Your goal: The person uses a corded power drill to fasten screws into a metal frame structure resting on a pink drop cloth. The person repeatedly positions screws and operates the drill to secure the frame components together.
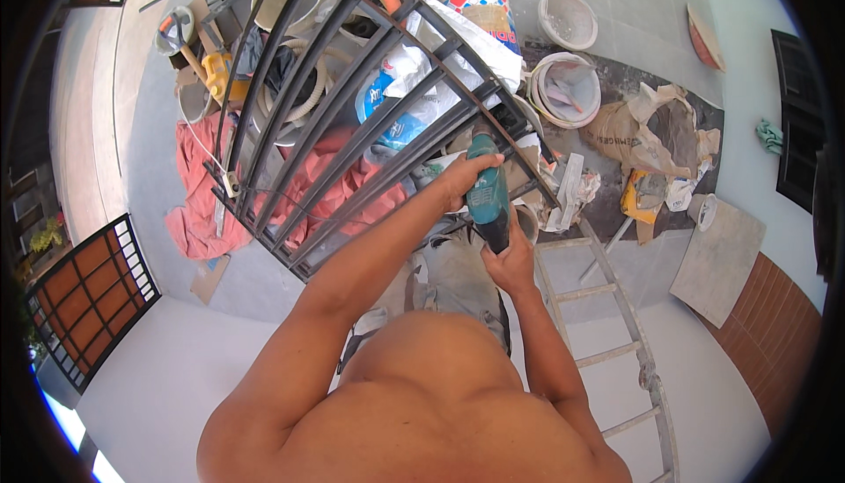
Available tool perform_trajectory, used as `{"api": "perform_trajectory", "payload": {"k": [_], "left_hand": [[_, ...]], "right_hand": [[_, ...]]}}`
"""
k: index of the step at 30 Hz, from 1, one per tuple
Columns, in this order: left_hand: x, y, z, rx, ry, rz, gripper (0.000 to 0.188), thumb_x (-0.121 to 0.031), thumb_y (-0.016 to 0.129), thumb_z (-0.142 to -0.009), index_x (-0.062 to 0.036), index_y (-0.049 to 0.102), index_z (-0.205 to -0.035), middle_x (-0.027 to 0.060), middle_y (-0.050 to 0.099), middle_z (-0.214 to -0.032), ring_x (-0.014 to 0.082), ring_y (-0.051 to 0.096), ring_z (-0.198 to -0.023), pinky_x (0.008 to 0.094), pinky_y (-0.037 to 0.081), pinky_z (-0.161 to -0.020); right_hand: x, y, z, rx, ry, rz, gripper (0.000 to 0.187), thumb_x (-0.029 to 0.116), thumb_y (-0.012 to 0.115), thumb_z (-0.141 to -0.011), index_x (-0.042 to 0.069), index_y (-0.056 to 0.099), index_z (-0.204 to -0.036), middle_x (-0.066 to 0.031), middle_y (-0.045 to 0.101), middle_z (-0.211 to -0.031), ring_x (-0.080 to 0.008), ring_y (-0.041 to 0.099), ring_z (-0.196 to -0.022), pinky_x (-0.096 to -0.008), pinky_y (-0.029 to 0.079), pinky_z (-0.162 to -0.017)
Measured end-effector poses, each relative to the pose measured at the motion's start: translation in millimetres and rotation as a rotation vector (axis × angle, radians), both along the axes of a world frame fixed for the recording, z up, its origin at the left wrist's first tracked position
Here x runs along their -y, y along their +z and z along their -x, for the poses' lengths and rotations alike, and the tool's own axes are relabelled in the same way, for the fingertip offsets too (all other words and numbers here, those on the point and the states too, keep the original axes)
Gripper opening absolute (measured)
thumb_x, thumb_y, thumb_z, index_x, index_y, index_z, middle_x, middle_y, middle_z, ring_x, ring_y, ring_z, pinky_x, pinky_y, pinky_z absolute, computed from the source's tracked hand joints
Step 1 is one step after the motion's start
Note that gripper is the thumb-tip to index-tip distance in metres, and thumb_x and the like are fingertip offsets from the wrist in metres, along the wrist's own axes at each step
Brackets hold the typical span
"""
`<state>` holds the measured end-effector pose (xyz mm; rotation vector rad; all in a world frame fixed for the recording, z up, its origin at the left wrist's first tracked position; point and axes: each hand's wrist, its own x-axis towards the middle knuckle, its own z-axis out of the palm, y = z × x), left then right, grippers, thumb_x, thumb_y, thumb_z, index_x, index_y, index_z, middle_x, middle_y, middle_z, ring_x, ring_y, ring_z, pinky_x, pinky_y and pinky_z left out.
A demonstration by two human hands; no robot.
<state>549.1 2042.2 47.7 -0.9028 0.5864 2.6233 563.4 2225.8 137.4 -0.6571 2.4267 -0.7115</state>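
Observation:
In front of me I hold a teal power tool with a dark rear end (486, 185), by its shape an angle grinder; its working end is hard to make out. My left hand (459, 179) is closed round its front part, thumb lying across the top. My right hand (512, 261) grips the dark rear end, nearer my body. Just beyond and to the left stands a dark metal grille (343, 117) of long parallel bars with cross bars. The grinder's front end is close to the grille's right side; whether they touch, I cannot tell.
Behind the grille lie pink cloth (330, 184) and plastic bags (400, 100). Buckets (568, 21) and a torn paper sack (651, 131) are at the far right. A ladder (609, 355) is near my right arm. A yellow jug (220, 78) is at far left.

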Motion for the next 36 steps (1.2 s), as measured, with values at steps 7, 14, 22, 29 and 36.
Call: {"api": "perform_trajectory", "payload": {"k": [7, 14, 22, 29, 36], "left_hand": [[0, -8, -3, 0.036, 0.052, -0.155, 0.038, -0.034, 0.075, -0.086, -0.0052, 0.063, -0.108, 0.01, 0.068, -0.096, 0.0228, 0.069, -0.081, 0.039, 0.059, -0.078], [8, -4, 6, 0.056, 0.004, -0.144, 0.042, -0.038, 0.073, -0.087, -0.0029, 0.065, -0.109, 0.0137, 0.07, -0.1, 0.0257, 0.07, -0.084, 0.0391, 0.059, -0.082], [21, -12, 13, 0.025, -0.053, -0.1, 0.049, -0.042, 0.072, -0.086, -0.0011, 0.064, -0.113, 0.0153, 0.07, -0.101, 0.0271, 0.07, -0.086, 0.0391, 0.058, -0.083], [17, 5, 4, 0.055, -0.103, -0.029, 0.056, -0.049, 0.069, -0.088, -0.0007, 0.063, -0.117, 0.0169, 0.068, -0.11, 0.0286, 0.068, -0.097, 0.0418, 0.056, -0.089], [11, -17, -43, 0.182, 0.021, -0.158, 0.072, -0.061, 0.051, -0.098, 0.0035, 0.049, -0.132, 0.0218, 0.059, -0.119, 0.0353, 0.057, -0.117, 0.0512, 0.05, -0.1]], "right_hand": [[6, 15, 10, -0.014, 0.067, -0.115, 0.089, 0.011, 0.071, -0.073, -0.004, 0.032, -0.151, -0.0285, 0.061, -0.128, -0.0433, 0.061, -0.117, -0.0447, 0.05, -0.098], [20, 21, 18, -0.033, 0.044, -0.116, 0.087, 0.01, 0.071, -0.073, 0.0, 0.035, -0.151, -0.0284, 0.065, -0.118, -0.0443, 0.063, -0.111, -0.0457, 0.05, -0.096], [39, 27, 19, 0.068, 0.008, -0.22, 0.094, 0.013, 0.077, -0.073, -0.006, 0.03, -0.151, -0.0303, 0.059, -0.131, -0.0439, 0.059, -0.121, -0.0459, 0.047, -0.102], [27, 21, 4, 0.0, -0.023, -0.113, 0.087, 0.012, 0.076, -0.073, -0.007, 0.036, -0.149, -0.0297, 0.06, -0.131, -0.0432, 0.059, -0.122, -0.0444, 0.047, -0.103], [-13, 76, -25, 0.223, -0.113, 0.057, 0.067, 0.008, 0.072, -0.075, -0.003, 0.053, -0.138, -0.0184, 0.07, -0.115, -0.0236, 0.068, -0.107, -0.0356, 0.05, -0.095]]}}
